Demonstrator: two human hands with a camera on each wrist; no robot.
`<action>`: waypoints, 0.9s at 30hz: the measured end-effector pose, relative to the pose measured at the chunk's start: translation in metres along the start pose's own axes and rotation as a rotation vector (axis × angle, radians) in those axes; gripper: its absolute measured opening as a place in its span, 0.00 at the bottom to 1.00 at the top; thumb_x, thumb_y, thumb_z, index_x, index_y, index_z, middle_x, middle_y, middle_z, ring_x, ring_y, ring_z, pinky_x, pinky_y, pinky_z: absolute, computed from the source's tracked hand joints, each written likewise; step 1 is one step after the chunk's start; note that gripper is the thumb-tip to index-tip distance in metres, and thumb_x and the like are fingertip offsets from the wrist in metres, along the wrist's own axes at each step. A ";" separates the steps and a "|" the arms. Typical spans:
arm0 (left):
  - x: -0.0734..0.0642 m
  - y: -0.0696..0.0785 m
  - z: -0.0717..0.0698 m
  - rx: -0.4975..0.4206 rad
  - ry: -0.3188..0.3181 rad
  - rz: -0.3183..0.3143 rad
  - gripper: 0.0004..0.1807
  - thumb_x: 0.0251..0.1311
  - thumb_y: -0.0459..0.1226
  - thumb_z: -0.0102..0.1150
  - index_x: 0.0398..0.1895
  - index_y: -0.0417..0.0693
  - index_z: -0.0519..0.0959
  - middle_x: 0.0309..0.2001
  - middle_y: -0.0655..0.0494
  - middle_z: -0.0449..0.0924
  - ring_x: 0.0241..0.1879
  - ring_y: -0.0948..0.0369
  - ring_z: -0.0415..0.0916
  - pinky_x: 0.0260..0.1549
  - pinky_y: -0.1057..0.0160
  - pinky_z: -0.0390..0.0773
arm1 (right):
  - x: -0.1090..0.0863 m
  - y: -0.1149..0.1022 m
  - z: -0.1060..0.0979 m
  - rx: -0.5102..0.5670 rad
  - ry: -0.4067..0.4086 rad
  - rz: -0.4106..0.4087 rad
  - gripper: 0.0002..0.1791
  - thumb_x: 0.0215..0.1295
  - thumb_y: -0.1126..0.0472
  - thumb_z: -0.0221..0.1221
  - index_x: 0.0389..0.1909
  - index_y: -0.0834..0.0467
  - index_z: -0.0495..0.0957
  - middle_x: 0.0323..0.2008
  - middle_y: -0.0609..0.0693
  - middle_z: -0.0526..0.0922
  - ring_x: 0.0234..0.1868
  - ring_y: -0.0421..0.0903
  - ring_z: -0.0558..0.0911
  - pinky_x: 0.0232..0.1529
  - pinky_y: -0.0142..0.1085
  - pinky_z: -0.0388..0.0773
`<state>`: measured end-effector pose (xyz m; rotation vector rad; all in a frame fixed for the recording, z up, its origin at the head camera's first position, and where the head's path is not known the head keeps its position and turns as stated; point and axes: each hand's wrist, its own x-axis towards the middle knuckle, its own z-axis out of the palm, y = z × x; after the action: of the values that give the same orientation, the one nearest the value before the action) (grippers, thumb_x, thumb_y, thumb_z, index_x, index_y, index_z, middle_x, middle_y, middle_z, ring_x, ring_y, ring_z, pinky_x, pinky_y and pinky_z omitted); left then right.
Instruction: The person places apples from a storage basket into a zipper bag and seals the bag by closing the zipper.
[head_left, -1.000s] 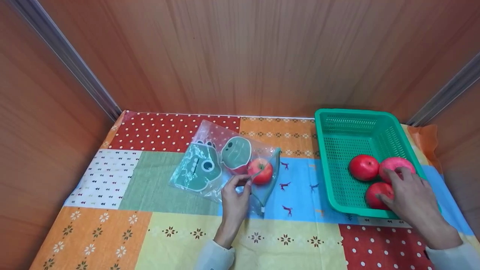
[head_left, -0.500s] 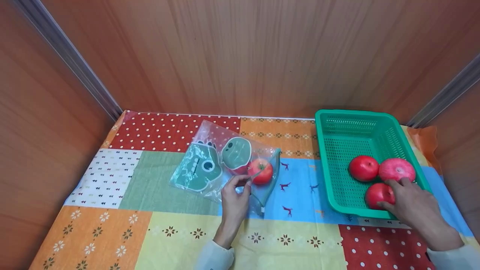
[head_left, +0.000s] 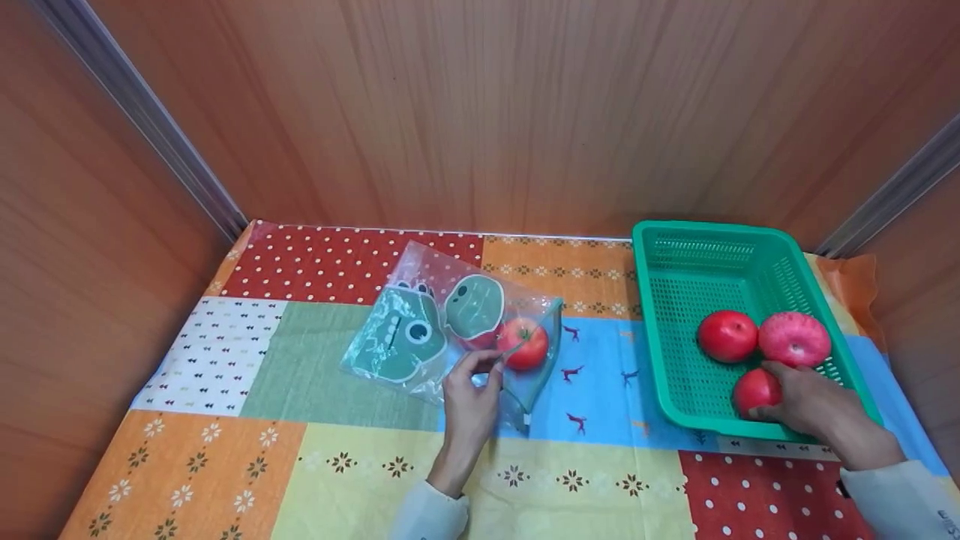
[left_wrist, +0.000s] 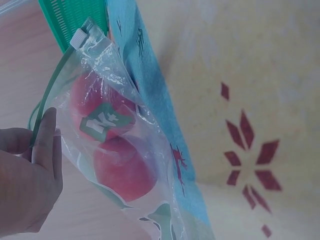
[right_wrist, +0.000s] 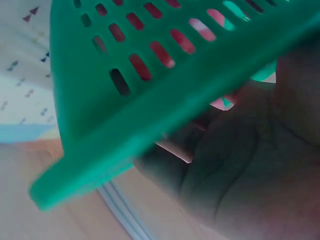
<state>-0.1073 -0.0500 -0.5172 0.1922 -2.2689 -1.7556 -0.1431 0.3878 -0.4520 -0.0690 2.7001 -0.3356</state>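
My left hand [head_left: 471, 394] pinches the green-edged opening of a clear zip bag [head_left: 390, 337] printed with green cartoon animals. Inside the bag lie a red apple [head_left: 525, 345] and a second red fruit [left_wrist: 125, 167], the latter partly behind the print in the head view. Over the near right corner of a green plastic basket [head_left: 651, 330] reaches my right hand [head_left: 817, 409], thumb and fingers around the nearest red apple [head_left: 756, 391]. Two more fruits sit by it: a red apple [head_left: 727, 336] and a pinker, speckled one [head_left: 795, 340]. The basket wall hides part of that hand in the right wrist view.
A patchwork-patterned cloth [head_left: 360, 480] covers the table. Wood-grain panels [head_left: 480, 112] stand at the back and both sides. The basket's raised rim runs between the right hand and the bag. An orange piece of material [head_left: 855, 292] lies right of the basket.
The right hand has moved off the speckled pink fruit, toward the near side of the basket, and closed around the nearest apple. The left hand and bag stay put.
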 end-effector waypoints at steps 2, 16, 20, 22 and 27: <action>0.000 0.000 0.000 -0.005 0.001 0.006 0.09 0.68 0.28 0.67 0.48 0.45 0.87 0.44 0.52 0.86 0.44 0.56 0.84 0.39 0.64 0.88 | 0.005 0.001 0.000 0.014 -0.018 0.004 0.49 0.43 0.53 0.84 0.58 0.72 0.66 0.44 0.72 0.77 0.47 0.74 0.77 0.39 0.63 0.85; 0.000 -0.001 -0.002 -0.009 -0.002 0.001 0.09 0.69 0.27 0.66 0.48 0.45 0.87 0.44 0.52 0.86 0.43 0.57 0.83 0.37 0.67 0.87 | -0.002 0.004 0.000 0.055 0.084 -0.042 0.49 0.40 0.51 0.85 0.56 0.71 0.69 0.41 0.68 0.81 0.42 0.69 0.80 0.33 0.58 0.85; 0.000 -0.001 -0.002 -0.010 -0.005 -0.012 0.09 0.69 0.28 0.66 0.48 0.46 0.87 0.44 0.53 0.86 0.43 0.57 0.83 0.38 0.66 0.88 | -0.011 0.000 -0.006 0.055 0.101 -0.042 0.56 0.42 0.49 0.85 0.65 0.73 0.65 0.46 0.73 0.78 0.47 0.75 0.77 0.32 0.60 0.86; 0.001 -0.001 -0.001 -0.015 -0.005 -0.007 0.09 0.69 0.28 0.66 0.48 0.45 0.87 0.44 0.52 0.86 0.43 0.57 0.83 0.38 0.66 0.87 | -0.016 -0.003 -0.008 0.042 0.118 -0.033 0.57 0.44 0.49 0.84 0.67 0.73 0.64 0.47 0.75 0.77 0.48 0.77 0.75 0.31 0.60 0.85; 0.001 -0.001 -0.001 -0.027 -0.007 0.005 0.09 0.69 0.27 0.66 0.47 0.45 0.87 0.43 0.52 0.86 0.43 0.57 0.83 0.38 0.67 0.87 | -0.024 -0.009 -0.013 0.007 0.162 -0.013 0.56 0.44 0.49 0.84 0.66 0.74 0.64 0.45 0.76 0.76 0.47 0.78 0.74 0.30 0.60 0.85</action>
<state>-0.1080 -0.0513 -0.5183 0.1749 -2.2474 -1.7861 -0.1269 0.3848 -0.4287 -0.0604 2.8592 -0.3686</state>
